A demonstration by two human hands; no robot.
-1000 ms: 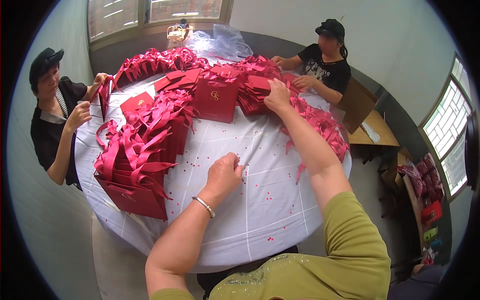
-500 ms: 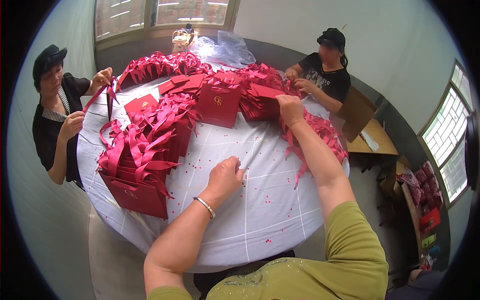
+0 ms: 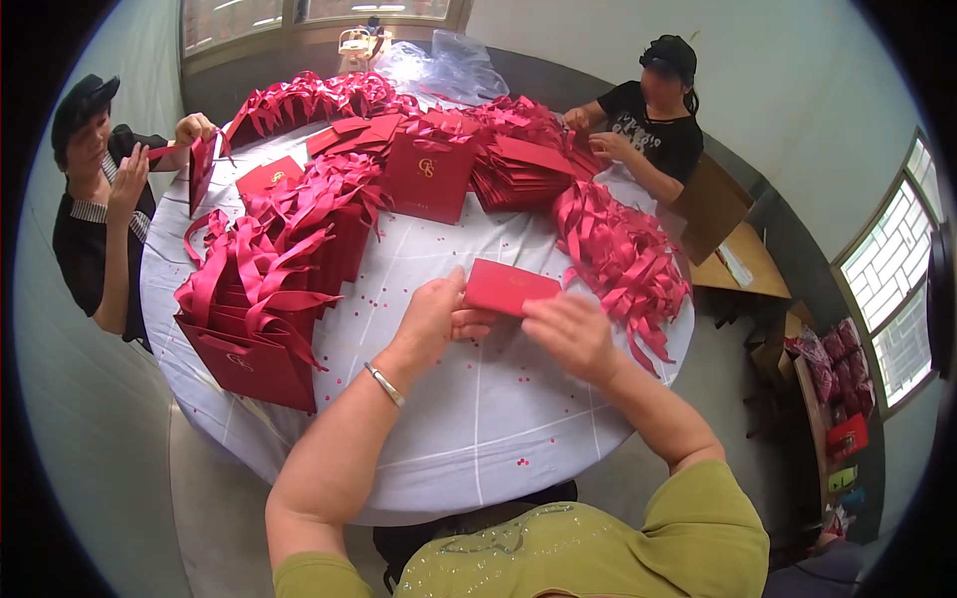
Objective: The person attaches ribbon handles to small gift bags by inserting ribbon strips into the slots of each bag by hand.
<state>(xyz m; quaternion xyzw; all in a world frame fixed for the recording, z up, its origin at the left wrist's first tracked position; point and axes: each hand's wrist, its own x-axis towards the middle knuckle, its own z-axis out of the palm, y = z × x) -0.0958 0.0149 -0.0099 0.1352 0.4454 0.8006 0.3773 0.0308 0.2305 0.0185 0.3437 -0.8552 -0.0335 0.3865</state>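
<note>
In the middle of the frame, 2 hands hold a flat red piece (image 3: 506, 286), tilted above the table. The left hand (image 3: 436, 314) keeps its left end between thumb and fingers; the right hand (image 3: 573, 337), slightly blurred, holds its lower right edge with bent fingers. Right of centre lies a heap of pink-red ribbons (image 3: 623, 264); at upper centre, a stack of red pieces (image 3: 518, 177). Red bags (image 3: 249, 369) with ribbon handles stand at left on the white tablecloth (image 3: 429, 453).
</note>
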